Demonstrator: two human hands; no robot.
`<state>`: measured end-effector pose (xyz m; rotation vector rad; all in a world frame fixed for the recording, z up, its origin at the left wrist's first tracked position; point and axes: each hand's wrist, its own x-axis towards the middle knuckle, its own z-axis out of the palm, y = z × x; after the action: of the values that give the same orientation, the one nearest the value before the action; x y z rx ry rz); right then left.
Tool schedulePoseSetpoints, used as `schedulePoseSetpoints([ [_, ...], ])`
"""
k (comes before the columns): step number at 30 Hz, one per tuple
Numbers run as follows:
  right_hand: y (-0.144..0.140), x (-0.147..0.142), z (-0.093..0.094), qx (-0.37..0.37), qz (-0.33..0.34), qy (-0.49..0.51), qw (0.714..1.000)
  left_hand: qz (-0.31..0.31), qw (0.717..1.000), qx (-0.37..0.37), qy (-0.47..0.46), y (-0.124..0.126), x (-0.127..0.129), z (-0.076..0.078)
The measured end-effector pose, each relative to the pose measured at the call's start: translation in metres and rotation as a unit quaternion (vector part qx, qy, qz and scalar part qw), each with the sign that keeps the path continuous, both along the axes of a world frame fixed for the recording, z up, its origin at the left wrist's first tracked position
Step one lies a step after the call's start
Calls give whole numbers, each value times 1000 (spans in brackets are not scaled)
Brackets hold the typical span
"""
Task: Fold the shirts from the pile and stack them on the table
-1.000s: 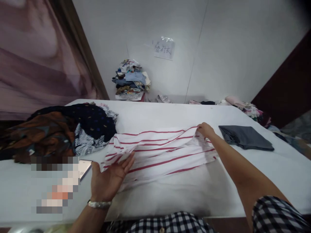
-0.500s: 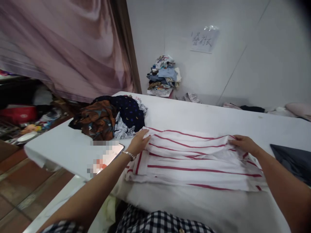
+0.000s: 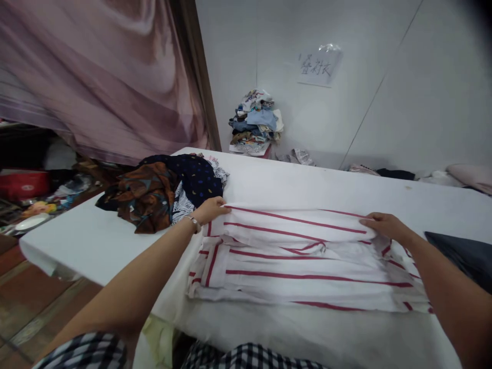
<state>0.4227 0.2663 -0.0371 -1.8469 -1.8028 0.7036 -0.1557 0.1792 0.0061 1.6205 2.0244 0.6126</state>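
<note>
A white garment with thin red stripes [image 3: 292, 256] lies spread and partly folded on the white table [image 3: 307, 184]. My left hand [image 3: 209, 210], with a silver bracelet at the wrist, pinches the garment's far left corner beside the dark clothes pile. My right hand [image 3: 384, 225] grips the far right end of the same folded edge. Both arms reach out over the cloth, with checked sleeves at the bottom of the view.
A heap of dark blue, brown and patterned clothes [image 3: 161, 187] sits at the table's left. A folded grey garment [image 3: 465, 256] lies at the right edge. A stack of folded clothes [image 3: 255, 123] stands by the wall under a paper sign [image 3: 317, 66]. Pink curtain [image 3: 100, 77] hangs left.
My left hand has moved from the near side of the striped garment to its far left corner and gripped it. The view has swung left. The phone near my left arm is out of sight.
</note>
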Motion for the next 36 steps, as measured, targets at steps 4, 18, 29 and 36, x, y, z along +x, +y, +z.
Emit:
schedulePoseSetpoints([
  [4,13,-14,-12,-38,2,-67,997,29,995,-28,90,16,0,-27],
  [18,-9,22,-45,110,-46,-234,965,80,976,43,199,-38,3,-30],
  [29,-82,-46,-30,197,235,-107,946,-268,937,98,201,-49,66,-47],
  [36,-68,-88,-30,215,231,-209,926,-251,924,48,286,-35,78,-37],
])
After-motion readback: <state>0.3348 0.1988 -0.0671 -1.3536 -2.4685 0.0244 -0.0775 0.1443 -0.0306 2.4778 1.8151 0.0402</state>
